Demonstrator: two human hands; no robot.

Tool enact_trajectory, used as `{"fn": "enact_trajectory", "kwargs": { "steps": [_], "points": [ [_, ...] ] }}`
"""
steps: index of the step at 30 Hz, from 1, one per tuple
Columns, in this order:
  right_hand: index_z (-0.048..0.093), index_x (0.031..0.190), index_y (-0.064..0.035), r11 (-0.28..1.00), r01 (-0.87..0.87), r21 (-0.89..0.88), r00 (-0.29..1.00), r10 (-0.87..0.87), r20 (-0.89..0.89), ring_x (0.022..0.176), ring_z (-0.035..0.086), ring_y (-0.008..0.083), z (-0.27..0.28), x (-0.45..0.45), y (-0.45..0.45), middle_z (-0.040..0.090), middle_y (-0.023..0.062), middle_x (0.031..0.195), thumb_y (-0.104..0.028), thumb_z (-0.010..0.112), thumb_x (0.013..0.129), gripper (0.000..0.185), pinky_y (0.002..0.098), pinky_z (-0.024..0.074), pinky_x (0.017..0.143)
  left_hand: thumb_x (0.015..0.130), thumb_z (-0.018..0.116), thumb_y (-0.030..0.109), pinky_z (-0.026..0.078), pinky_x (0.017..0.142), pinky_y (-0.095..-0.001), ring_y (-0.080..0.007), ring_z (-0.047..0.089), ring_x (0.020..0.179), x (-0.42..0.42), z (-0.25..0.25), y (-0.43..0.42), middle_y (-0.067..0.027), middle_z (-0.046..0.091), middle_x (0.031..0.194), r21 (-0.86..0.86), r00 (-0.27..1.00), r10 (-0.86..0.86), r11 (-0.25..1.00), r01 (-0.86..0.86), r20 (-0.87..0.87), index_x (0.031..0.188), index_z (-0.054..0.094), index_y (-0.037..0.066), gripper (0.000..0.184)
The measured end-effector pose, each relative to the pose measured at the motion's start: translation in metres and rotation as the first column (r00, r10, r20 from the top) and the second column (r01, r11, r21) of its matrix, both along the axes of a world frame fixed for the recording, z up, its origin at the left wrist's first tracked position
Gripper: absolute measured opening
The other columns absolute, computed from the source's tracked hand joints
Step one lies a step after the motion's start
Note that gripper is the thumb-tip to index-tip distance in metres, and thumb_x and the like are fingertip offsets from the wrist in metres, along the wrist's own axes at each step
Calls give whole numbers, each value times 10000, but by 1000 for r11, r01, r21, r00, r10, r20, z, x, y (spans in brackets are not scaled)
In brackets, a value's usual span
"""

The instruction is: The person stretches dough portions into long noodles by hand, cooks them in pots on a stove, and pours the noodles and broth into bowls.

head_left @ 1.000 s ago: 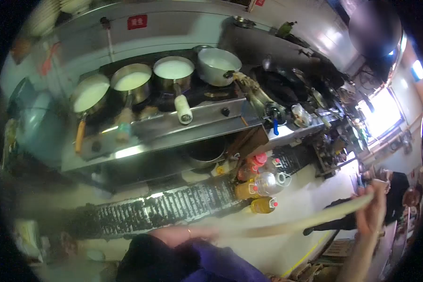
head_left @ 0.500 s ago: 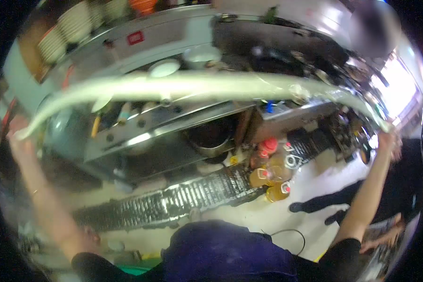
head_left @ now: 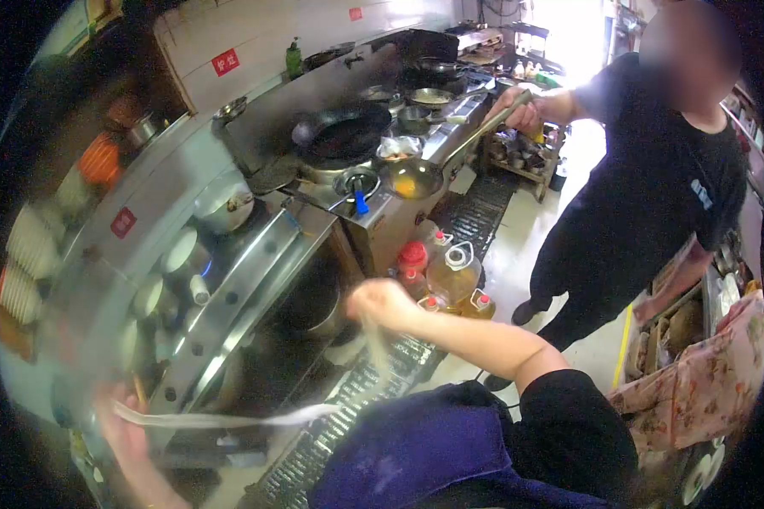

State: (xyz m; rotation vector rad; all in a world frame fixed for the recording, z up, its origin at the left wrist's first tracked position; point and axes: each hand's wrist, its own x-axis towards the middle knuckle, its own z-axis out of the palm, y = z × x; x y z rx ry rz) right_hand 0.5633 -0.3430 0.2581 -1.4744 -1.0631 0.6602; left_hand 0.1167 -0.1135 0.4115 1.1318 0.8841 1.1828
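Observation:
A long pale strip of dough (head_left: 238,420) hangs between my hands, its middle sagging low over the floor grate. At the lower left, my left hand (head_left: 126,424) is closed on one end. My right hand (head_left: 380,304) is raised near the middle of the view and closed on the other end, from which the strip drops, blurred by motion. Near my right hand, several plastic jugs of yellow oil (head_left: 452,276) stand on the floor. The metal stove counter (head_left: 238,314) runs in front of me.
A co-worker in black (head_left: 654,178) stands at the right, holding a long-handled pan (head_left: 413,178) with something yellow in it. A large wok (head_left: 344,136) sits on the stove. Pots (head_left: 187,250) line the left counter. A metal floor grate (head_left: 348,424) lies below.
My view has swung right and the co-worker has come into fuller view. My hands have moved from wide apart to closer together. The dough, raised and spread before, now sags as a narrow strip.

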Motion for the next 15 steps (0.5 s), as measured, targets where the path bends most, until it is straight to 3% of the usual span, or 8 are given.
{"fn": "enact_trajectory", "kwargs": {
  "steps": [2, 5, 8, 9, 10, 11, 13, 15],
  "points": [
    [601, 931, -8, 989, -133, -58, 918, 100, -384, 731, 640, 129, -11, -37, -6, 666, 79, 807, -236, 448, 968, 277, 266, 520, 634, 933, 450, 460, 460, 552, -291, -116, 529, 640, 39, 1, -44, 10, 553, 822, -86, 977, -201, 975, 206, 65, 1099, 529, 164, 349],
    [577, 984, 2, 961, -269, -59, 773, 179, -609, 739, 644, 147, -17, -70, -18, 664, 115, 859, -230, 437, 973, 272, 263, 528, 684, 917, 432, 517, 485, 555, -325, -164, 565, 620, 70, -46, -87, 3, 587, 764, -291, 941, -320, 895, 339, 113, 1030, 542, 204, 349],
    [603, 968, 0, 942, -327, -81, 809, 235, -539, 932, 624, 219, -12, -84, -24, 665, 114, 879, -211, 469, 957, 250, 312, 520, 749, 911, 455, 489, 502, 665, -421, -246, 582, 681, 111, -94, -119, -72, 599, 797, -520, 850, -337, 680, 517, 405, 995, 580, 139, 381],
    [614, 959, -3, 938, -345, 35, 886, 338, -316, 1005, 587, 234, -15, -86, -24, 664, 110, 889, -203, 484, 947, 239, 328, 509, 776, 899, 477, 467, 495, 710, -445, -264, 577, 705, 122, -111, -124, -97, 595, 790, -513, 861, -321, 701, 496, 393, 961, 597, 109, 383],
    [624, 949, -6, 912, -385, 144, 915, 397, -70, 1077, 550, 250, -17, -88, -24, 662, 106, 898, -195, 499, 937, 228, 343, 498, 802, 895, 489, 448, 497, 731, -445, -287, 592, 763, 135, -122, -134, -138, 622, 852, -487, 896, -311, 758, 435, 317, 921, 607, 74, 393],
    [635, 939, -9, 864, -444, 239, 894, 407, 189, 1150, 513, 266, -20, -92, -23, 661, 102, 908, -187, 513, 927, 216, 358, 487, 829, 908, 465, 456, 484, 832, -464, -338, 612, 928, 132, -153, -132, -201, 631, 1034, -143, 883, -465, 872, 469, 60, 986, 626, 45, 448],
    [643, 887, -28, 860, -453, 235, 888, 411, 208, 1177, 494, 255, 8, -106, -30, 648, 99, 947, -167, 563, 886, 161, 356, 470, 835, 918, 455, 364, 125, 1106, -513, -408, 179, 1369, 167, -114, -150, -207, 290, 1453, 391, 635, -256, 605, 693, -728, 1124, 654, 85, 400],
    [620, 856, -26, 815, -580, 12, 807, 572, 148, 1036, 576, 236, 21, -109, -32, 633, 108, 862, -157, 567, 883, 144, 364, 481, 793, 920, 421, 392, -16, 1105, -492, -346, -37, 1408, 185, -114, -155, -135, 138, 1525, 353, 631, -411, 572, 741, -658, 1113, 670, 125, 413]
  ]
}}
